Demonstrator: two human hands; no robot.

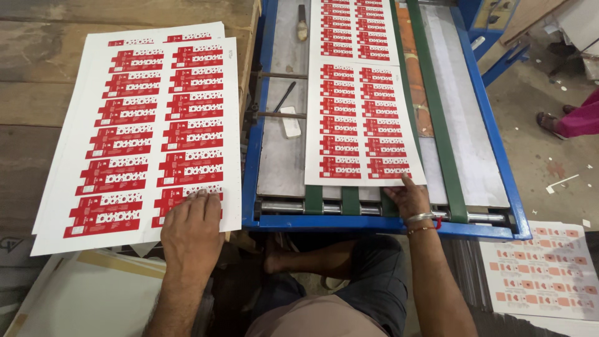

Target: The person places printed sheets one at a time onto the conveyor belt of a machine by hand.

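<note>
Left of frame: stack of printed sheets, white card with two columns of red carton blanks, lying on a dark wooden surface. Top sheet slightly askew over the ones beneath, edges fanned at upper left.

Lower left centre: left hand, palm down, fingers spread flat and open on the near edge of the top sheet; pressing, not gripping.

Centre of frame: blue-framed feeding machine with grey metal bed, green belts running top to bottom, rollers along the near edge.

On the bed, centre: fed sheet, same red print, lying flat, near edge just above the rollers. Second identical sheet ahead of it at top centre, the two nearly end to end.

Lower centre right: right hand, bangle and red thread at wrist, fingertips resting on the near right corner of the fed sheet; fingers loosely bent, nothing clasped.

Left part of bed: brush at top, dark pen-like tool, small white block.

Lower right corner: pale pink printed sheets on a low stack.

Right edge: another person's foot in a sandal, pink garment beside it.

Progress, judged: two sheets on the machine, one more under the left hand, sizeable stack apparently not yet fed; total count not determinable.
</note>
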